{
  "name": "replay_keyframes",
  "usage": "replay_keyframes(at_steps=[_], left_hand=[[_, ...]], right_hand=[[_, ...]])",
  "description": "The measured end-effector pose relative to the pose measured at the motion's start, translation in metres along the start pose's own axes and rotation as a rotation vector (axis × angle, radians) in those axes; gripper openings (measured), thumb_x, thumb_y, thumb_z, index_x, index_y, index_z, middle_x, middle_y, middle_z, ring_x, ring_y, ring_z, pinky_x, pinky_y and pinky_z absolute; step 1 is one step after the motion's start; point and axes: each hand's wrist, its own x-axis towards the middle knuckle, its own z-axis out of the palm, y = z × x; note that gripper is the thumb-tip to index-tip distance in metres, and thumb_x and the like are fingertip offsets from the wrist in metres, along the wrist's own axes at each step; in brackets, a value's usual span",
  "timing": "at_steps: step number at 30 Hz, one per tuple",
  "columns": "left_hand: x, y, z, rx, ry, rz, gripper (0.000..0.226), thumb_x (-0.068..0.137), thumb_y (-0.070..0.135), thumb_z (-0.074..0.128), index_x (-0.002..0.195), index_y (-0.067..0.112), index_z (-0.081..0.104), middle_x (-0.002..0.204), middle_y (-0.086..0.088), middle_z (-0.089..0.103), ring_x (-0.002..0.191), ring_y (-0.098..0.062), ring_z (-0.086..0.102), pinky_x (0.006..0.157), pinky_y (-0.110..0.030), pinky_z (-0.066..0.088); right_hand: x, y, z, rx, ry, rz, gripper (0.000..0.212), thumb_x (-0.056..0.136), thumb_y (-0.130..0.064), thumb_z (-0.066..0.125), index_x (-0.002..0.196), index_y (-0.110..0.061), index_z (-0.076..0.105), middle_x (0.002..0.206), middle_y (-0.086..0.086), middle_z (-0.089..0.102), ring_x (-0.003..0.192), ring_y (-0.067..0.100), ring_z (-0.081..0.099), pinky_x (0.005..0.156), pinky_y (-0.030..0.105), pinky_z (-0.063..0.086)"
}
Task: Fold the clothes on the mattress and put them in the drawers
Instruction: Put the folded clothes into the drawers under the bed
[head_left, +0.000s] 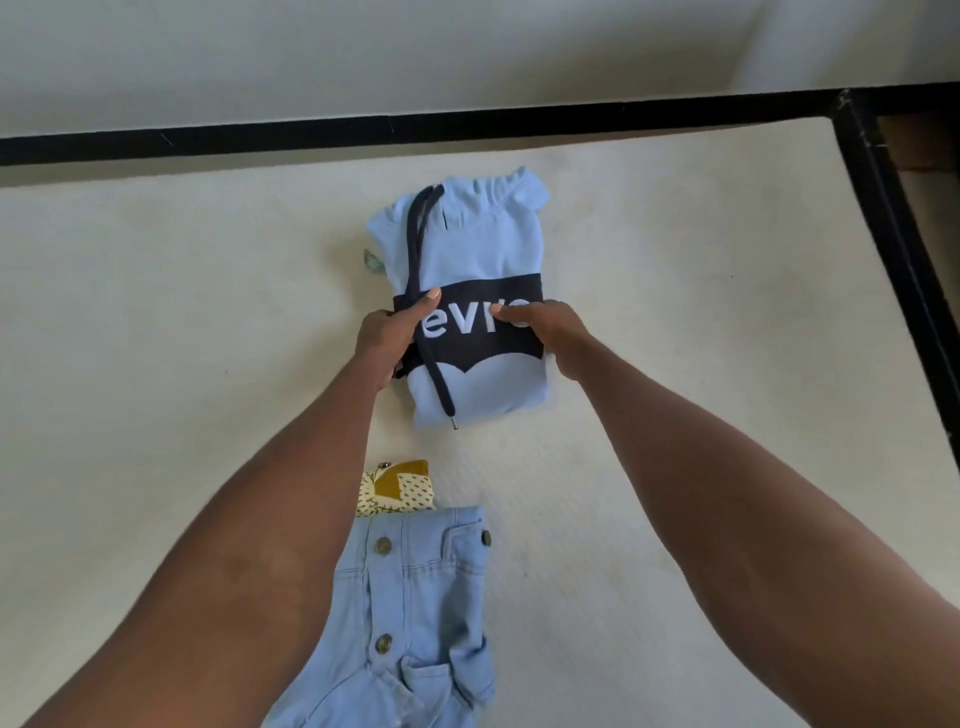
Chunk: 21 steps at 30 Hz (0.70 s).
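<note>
A light blue hoodie (467, 244) lies folded into a narrow bundle on the white mattress (182, 322), with a dark logo panel and a navy drawstring across it. My left hand (387, 338) grips its left edge, thumb on top of the dark panel. On the other side, my right hand (558, 338) holds the right edge with its thumb on the white lettering. Closer to me lies a pale blue denim garment (421, 613) with brass buttons. A yellow patterned cloth (397, 488) peeks out beside it. No drawers are in view.
A black bed frame (467, 122) runs along the mattress's far side and down its right side (898, 260). A white wall rises behind it. A small greenish scrap (373, 261) sticks out at the hoodie's left.
</note>
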Motion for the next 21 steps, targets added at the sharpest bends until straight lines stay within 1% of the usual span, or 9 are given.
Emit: replay_keyframes(at_steps=[2,4,6,8,9,12,14,18,21], left_hand=[[0.004,0.003,-0.003,-0.006,-0.037,-0.015,0.057,0.061,0.063,0.083,0.092,0.016,0.073,0.081,0.0,0.077,0.077,-0.019,0.072,0.062,-0.028,0.053],[0.01,0.006,-0.007,0.006,-0.096,-0.034,0.06,0.059,0.064,0.084,0.095,0.018,0.074,0.083,0.0,0.077,0.082,-0.021,0.072,0.069,-0.031,0.053],[0.015,0.006,-0.01,0.001,-0.169,-0.048,0.061,0.059,0.064,0.083,0.1,0.02,0.074,0.089,-0.001,0.077,0.089,-0.023,0.072,0.08,-0.036,0.055],[0.015,0.007,-0.006,-0.045,-0.237,-0.064,0.057,0.063,0.059,0.084,0.104,0.02,0.074,0.096,-0.004,0.077,0.092,-0.025,0.073,0.085,-0.041,0.057],[0.014,0.007,-0.005,-0.076,-0.259,-0.067,0.053,0.067,0.054,0.084,0.103,0.018,0.075,0.098,-0.007,0.076,0.09,-0.026,0.073,0.084,-0.042,0.058],[0.006,0.004,-0.001,-0.155,-0.301,-0.086,0.037,0.076,0.043,0.081,0.099,0.014,0.076,0.098,-0.012,0.076,0.08,-0.026,0.074,0.073,-0.04,0.061],[-0.007,-0.003,0.005,-0.21,-0.305,-0.082,0.036,0.078,0.04,0.08,0.102,0.013,0.076,0.099,-0.013,0.075,0.08,-0.027,0.074,0.07,-0.04,0.06],[-0.055,-0.025,0.025,-0.277,-0.327,-0.071,0.038,0.082,0.033,0.077,0.11,0.009,0.073,0.105,-0.017,0.073,0.084,-0.03,0.073,0.074,-0.041,0.06],[-0.106,-0.035,0.038,-0.207,-0.391,-0.096,0.04,0.08,0.037,0.076,0.11,0.009,0.073,0.105,-0.017,0.073,0.089,-0.032,0.072,0.082,-0.043,0.059]], right_hand=[[0.003,-0.003,-0.003,-0.018,-0.059,0.013,0.045,0.068,-0.036,0.086,0.105,-0.015,0.072,0.1,0.003,0.076,0.09,0.021,0.073,0.082,0.034,0.058],[0.004,-0.007,-0.007,-0.004,-0.142,0.015,0.05,0.07,-0.043,0.084,0.111,-0.017,0.071,0.104,0.0,0.076,0.098,0.02,0.072,0.092,0.037,0.055],[0.007,-0.007,-0.007,0.066,-0.2,0.022,0.055,0.073,-0.05,0.081,0.115,-0.018,0.069,0.109,0.001,0.075,0.104,0.02,0.07,0.097,0.038,0.052],[0.008,-0.008,-0.004,0.115,-0.219,0.036,0.055,0.075,-0.049,0.081,0.117,-0.016,0.067,0.109,0.004,0.075,0.103,0.022,0.071,0.096,0.04,0.053],[0.009,-0.007,-0.001,0.12,-0.215,0.042,0.054,0.075,-0.046,0.081,0.118,-0.015,0.067,0.108,0.005,0.075,0.101,0.023,0.071,0.095,0.042,0.054],[0.001,-0.005,0.004,0.115,-0.192,0.046,0.053,0.072,-0.04,0.084,0.116,-0.014,0.068,0.105,0.007,0.075,0.097,0.025,0.073,0.094,0.045,0.055],[-0.012,0.0,0.002,0.15,-0.168,0.064,0.051,0.072,-0.036,0.084,0.114,-0.013,0.069,0.103,0.009,0.076,0.095,0.028,0.073,0.092,0.047,0.056],[-0.065,0.024,-0.016,0.201,-0.113,0.11,0.045,0.073,-0.032,0.082,0.112,-0.012,0.072,0.101,0.011,0.076,0.094,0.03,0.073,0.091,0.048,0.056],[-0.128,0.04,-0.04,0.208,-0.059,0.145,0.041,0.074,-0.033,0.081,0.109,-0.012,0.073,0.099,0.01,0.076,0.093,0.03,0.073,0.091,0.046,0.056]])
